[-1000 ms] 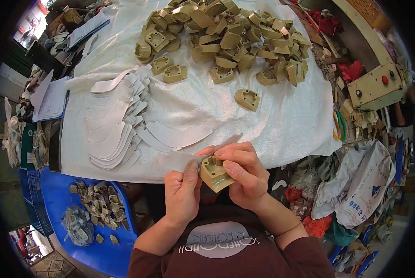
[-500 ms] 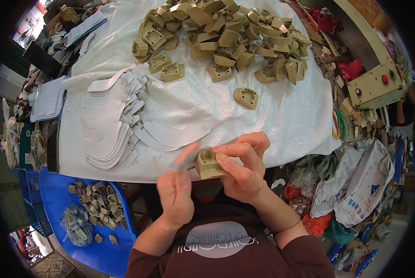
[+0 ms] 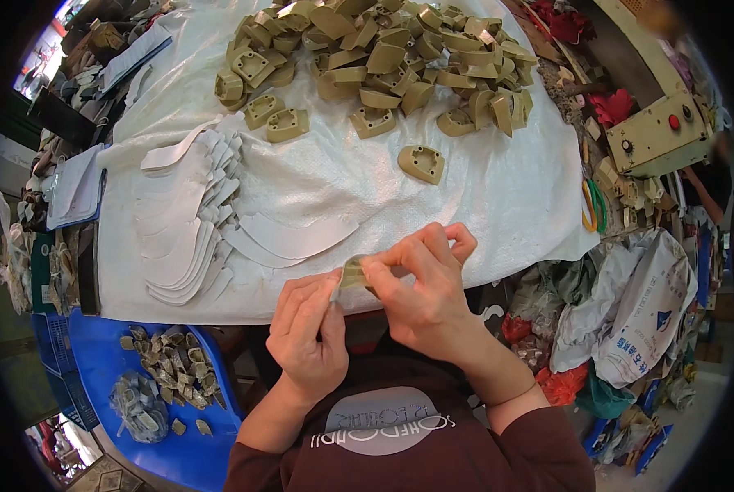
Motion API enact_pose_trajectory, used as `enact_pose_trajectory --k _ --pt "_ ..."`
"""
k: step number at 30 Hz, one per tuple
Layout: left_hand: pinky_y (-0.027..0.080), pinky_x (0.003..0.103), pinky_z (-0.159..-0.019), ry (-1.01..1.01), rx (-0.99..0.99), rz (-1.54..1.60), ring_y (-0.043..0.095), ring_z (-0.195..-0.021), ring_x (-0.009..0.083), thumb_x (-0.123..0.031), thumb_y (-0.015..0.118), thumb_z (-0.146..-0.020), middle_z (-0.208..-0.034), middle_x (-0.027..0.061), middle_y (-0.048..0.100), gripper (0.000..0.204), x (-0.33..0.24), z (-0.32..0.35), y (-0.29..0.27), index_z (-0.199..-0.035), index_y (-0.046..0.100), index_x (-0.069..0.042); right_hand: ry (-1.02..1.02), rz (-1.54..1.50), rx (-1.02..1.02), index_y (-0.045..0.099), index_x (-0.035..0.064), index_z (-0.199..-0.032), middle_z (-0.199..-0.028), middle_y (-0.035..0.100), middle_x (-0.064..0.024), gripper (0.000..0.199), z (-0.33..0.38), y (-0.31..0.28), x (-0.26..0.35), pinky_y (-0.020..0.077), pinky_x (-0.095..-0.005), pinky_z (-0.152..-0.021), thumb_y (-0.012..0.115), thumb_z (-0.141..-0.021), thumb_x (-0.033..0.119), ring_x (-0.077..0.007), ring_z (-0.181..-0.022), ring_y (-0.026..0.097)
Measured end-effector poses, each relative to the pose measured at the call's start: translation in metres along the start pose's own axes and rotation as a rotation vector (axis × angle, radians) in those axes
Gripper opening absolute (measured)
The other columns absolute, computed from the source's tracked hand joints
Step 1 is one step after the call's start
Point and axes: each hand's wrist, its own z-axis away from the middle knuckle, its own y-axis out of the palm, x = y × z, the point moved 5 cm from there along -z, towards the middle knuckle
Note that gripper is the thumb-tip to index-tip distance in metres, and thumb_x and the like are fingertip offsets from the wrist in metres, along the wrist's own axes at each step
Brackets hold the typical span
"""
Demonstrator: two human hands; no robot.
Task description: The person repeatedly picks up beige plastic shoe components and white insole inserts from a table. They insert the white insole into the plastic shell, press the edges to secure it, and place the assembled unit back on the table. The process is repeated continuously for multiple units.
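Note:
Both hands meet over the table's near edge around a small khaki shoe heel (image 3: 354,274). My right hand (image 3: 427,289) pinches the heel between thumb and fingers. My left hand (image 3: 308,330) is closed at the heel's left side, gripping a pale strip (image 3: 335,290) of which only an edge shows. How far the strip lies against the heel is hidden by the fingers. Just beyond are two loose curved white strips (image 3: 297,238), beside a fanned stack of white strips (image 3: 176,242). A single heel (image 3: 421,164) lies farther off, in front of a large heap of heels (image 3: 387,61).
A white woven sheet (image 3: 498,205) covers the table. At the lower left, a blue tray (image 3: 96,361) bears small brownish pieces (image 3: 178,365) and a plastic bag (image 3: 140,403). Clipboards lie on the left. A control box with a red button (image 3: 661,135) and plastic bags (image 3: 642,320) stand at the right.
The heel has turned and tilted in my right hand, so its hollowed top no longer shows. My left hand, blurred before, now presses close against it. The view has shifted slightly.

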Motion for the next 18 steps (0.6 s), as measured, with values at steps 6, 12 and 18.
enact_pose_trajectory --k 6,12,18 --pt "0.045 0.028 -0.065 -0.037 0.035 0.206 0.053 -0.074 0.0194 0.002 0.066 -0.080 -0.085 0.0081 0.060 0.022 0.014 -0.003 0.001 -0.102 0.066 0.001 0.029 -0.345 -0.035 0.060 0.0102 -0.105 -0.084 0.052 -0.0007 0.047 0.005 0.007 -0.013 0.0257 -0.0423 -0.079 0.070 -0.060 0.002 -0.0202 -0.082 0.048" --pt "0.039 0.027 -0.056 0.041 0.067 0.226 0.046 -0.063 0.0176 -0.004 0.069 -0.079 -0.070 0.0044 0.055 0.009 0.002 -0.013 0.005 -0.086 0.064 -0.001 0.091 -0.693 0.088 0.060 0.0073 -0.105 -0.084 0.051 -0.0039 0.042 0.009 0.006 -0.018 0.0268 -0.0411 -0.081 0.071 -0.064 0.003 -0.0219 -0.082 0.048" --pt "0.037 0.029 -0.054 0.068 0.082 0.125 0.043 -0.058 0.0183 -0.005 0.071 -0.076 -0.062 0.0027 0.049 0.011 0.005 -0.003 0.005 -0.078 0.061 -0.002 0.013 -0.523 0.302 0.060 0.0078 -0.103 -0.083 0.052 -0.0031 0.040 0.002 0.002 -0.003 0.0280 -0.0404 -0.081 0.072 -0.065 0.004 -0.0219 -0.083 0.049"
